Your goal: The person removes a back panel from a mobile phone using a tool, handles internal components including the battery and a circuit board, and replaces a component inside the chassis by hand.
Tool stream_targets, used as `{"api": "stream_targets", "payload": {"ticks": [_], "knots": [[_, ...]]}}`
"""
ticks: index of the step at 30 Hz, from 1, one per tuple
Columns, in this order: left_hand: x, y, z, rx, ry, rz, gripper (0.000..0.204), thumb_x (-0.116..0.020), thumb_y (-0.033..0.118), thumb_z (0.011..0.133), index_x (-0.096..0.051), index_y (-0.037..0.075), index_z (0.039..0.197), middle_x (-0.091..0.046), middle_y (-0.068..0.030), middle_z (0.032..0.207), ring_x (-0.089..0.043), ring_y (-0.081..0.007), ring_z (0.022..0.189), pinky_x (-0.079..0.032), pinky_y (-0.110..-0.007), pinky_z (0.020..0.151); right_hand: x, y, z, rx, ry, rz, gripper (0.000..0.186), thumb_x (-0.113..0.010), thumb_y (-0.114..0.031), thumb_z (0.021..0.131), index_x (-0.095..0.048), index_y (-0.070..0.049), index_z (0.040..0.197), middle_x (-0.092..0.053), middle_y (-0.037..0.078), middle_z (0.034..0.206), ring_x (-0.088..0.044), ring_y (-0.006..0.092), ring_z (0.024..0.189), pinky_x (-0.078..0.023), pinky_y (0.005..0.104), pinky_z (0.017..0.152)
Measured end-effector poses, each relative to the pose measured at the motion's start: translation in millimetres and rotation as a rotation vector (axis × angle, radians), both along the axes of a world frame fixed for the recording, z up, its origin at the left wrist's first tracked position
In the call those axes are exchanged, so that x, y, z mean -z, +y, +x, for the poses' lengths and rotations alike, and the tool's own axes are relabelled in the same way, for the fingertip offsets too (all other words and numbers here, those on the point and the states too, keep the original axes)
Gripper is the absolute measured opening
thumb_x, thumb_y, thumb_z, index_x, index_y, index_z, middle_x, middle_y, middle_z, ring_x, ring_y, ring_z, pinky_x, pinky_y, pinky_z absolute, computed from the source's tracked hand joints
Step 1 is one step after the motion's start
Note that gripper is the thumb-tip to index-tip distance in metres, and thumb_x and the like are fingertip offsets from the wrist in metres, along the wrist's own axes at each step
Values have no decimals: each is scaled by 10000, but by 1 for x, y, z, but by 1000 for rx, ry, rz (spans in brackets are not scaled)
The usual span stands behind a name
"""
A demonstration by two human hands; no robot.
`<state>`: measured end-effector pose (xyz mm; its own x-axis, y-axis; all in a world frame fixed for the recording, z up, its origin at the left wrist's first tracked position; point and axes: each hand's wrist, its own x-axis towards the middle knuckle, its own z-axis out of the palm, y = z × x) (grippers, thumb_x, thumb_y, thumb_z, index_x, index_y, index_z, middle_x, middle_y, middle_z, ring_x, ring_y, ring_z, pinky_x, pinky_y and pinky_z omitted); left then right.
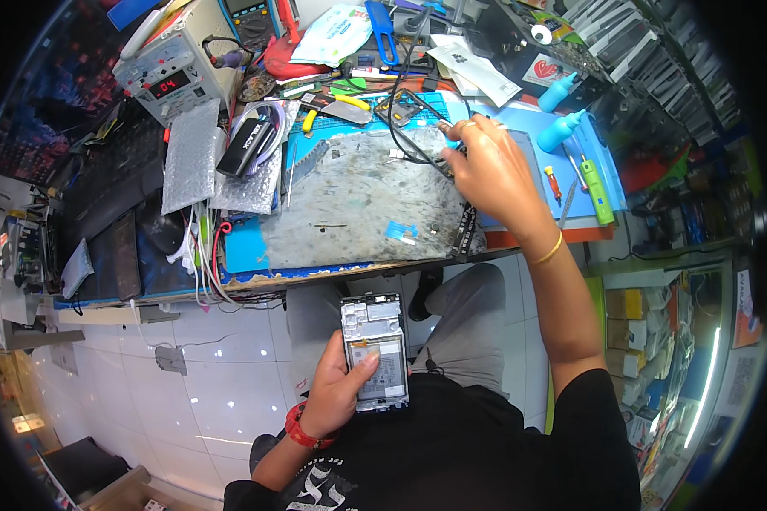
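My left hand (337, 387) grips an opened phone (377, 328) low over my lap, thumb lying on the grey battery (383, 375) inside it. Metal plates and parts show at the phone's upper end. Over the far right part of the worn grey mat (358, 196), my right hand (490, 162) has its fingers bent together beside a black cable (395, 111). What they pinch is too small and partly hidden to name. Just left of those fingers lies a phone frame or board (398, 111). A small blue piece (400, 231) and scattered bits rest on the mat.
Bubble wrap (189, 157) and a black box (247, 146) lie left of the mat, below a bench power supply (166, 81). Yellow-handled pliers (337, 106) lie behind it. Blue bottles (560, 129), a green tool (598, 192) and a small screwdriver (553, 183) are at right.
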<state>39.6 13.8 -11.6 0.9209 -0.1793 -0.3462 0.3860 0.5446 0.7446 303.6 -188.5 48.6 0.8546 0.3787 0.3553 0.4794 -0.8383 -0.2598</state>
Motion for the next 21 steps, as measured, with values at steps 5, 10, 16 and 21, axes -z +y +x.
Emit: {"api": "stream_targets", "payload": {"ticks": [5, 10, 16, 21], "knots": [[-4, 3, -2, -26, 15, -26, 399, -508, 83, 1031, -367, -10, 1393, -631, -198, 1223, -719, -348, 1034, -613, -455, 889, 15, -15, 23, 148, 49, -126, 151, -688, -97, 855, -685, -8, 977, -698, 207, 1015, -659, 405, 992, -533, 489, 850], [-1, 6, -2, -35, 13, 3, 379, -509, 80, 1030, -379, -11, 1374, -640, -201, 1204, -724, -330, 1021, -618, -447, 878, 19, -19, 32, 142, 66, -15, 114, -684, -92, 852, -711, -8, 925, -721, 218, 908, -691, 414, 896, -536, 495, 812], [-3, 6, -1, -41, 9, 6, 366, -508, 74, 1027, -387, -14, 1361, -642, -207, 1198, -727, -323, 1008, -620, -438, 867, 15, -24, 46, 193, 6, 90, 124, -680, -96, 859, -712, -10, 943, -722, 225, 889, -697, 420, 876, -540, 505, 802], [2, 5, -3, -48, -9, 51, 377, -509, 71, 1024, -385, -15, 1369, -642, -209, 1200, -727, -329, 1015, -620, -440, 871, 22, -17, 60, 211, -142, -54, 167, -716, -159, 867, -728, -9, 940, -714, 221, 962, -687, 411, 929, -540, 484, 819]]}}
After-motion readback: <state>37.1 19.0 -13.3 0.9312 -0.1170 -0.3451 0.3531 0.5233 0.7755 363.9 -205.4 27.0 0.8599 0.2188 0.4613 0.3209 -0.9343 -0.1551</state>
